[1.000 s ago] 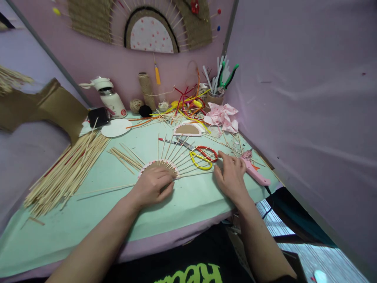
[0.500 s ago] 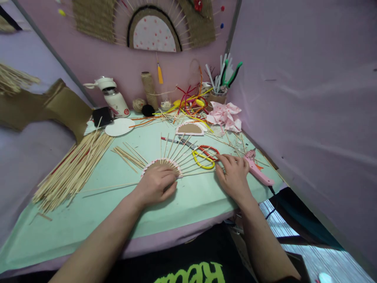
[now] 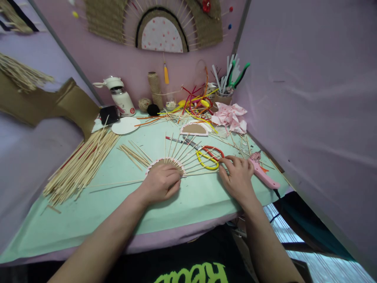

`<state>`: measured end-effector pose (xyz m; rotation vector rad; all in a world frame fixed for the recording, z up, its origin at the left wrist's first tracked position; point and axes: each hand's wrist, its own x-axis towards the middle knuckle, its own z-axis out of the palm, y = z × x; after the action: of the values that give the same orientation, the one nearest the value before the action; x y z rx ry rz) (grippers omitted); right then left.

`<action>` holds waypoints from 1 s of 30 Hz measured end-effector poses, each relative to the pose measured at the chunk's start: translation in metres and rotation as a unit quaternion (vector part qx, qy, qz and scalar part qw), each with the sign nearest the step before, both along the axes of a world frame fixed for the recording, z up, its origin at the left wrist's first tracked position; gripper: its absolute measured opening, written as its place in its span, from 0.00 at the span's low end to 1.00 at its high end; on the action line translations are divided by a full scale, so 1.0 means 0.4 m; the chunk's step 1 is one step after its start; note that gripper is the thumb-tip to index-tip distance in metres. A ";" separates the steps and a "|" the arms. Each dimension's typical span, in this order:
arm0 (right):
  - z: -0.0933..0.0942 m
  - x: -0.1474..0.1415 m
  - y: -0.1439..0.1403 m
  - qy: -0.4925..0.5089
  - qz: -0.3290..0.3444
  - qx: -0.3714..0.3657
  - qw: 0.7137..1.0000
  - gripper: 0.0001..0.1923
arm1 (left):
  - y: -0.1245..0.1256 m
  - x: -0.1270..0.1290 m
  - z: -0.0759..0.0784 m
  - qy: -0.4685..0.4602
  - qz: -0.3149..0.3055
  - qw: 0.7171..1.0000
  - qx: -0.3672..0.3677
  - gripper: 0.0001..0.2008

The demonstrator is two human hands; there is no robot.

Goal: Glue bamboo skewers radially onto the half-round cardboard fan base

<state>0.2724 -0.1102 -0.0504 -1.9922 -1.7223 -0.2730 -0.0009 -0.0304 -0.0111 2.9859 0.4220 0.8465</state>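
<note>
My left hand (image 3: 163, 181) lies over a brown cardboard half-circle (image 3: 155, 166) with a pink-and-white edge, pressing on it with its fingers laid out. Thin wooden sticks (image 3: 188, 156) fan out from the half-circle to the back and right, and one long stick (image 3: 116, 183) reaches left. At the right ends of the sticks rests my right hand (image 3: 237, 177), its fingers bent loosely and apart, close to the scissors. The scissors (image 3: 207, 158), with one red and one yellow handle loop, lie under the fan, beside a red-tipped pen (image 3: 174, 139).
A pink glue gun (image 3: 263, 173) lies right of my right hand, its cord over the table edge. Sticks form a large pile (image 3: 84, 167) at left and a small bunch (image 3: 135, 155) nearer the middle. Behind stand a white bottle (image 3: 123, 101), twine (image 3: 154, 89) and another half-circle (image 3: 194, 129).
The camera view has turned slightly left, so the scene sits further right. Both hands stay at about the same places on the fan of sticks.
</note>
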 end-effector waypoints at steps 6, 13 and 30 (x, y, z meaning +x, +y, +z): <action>0.001 0.000 0.000 -0.004 -0.001 -0.005 1.000 0.16 | 0.000 -0.003 -0.002 0.011 0.011 1.000 -0.004 0.08; -0.002 0.000 0.000 -0.010 0.000 -0.004 1.000 0.16 | -0.001 -0.002 0.000 0.012 0.012 1.000 -0.012 0.08; -0.006 0.002 0.001 -0.013 -0.001 0.003 1.000 0.16 | -0.002 -0.004 0.002 0.033 0.022 0.999 -0.019 0.09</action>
<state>0.2732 -0.1097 -0.0527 -1.9949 -1.7342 -0.3057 -0.0023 -0.0311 -0.0101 2.9861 0.5013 0.7360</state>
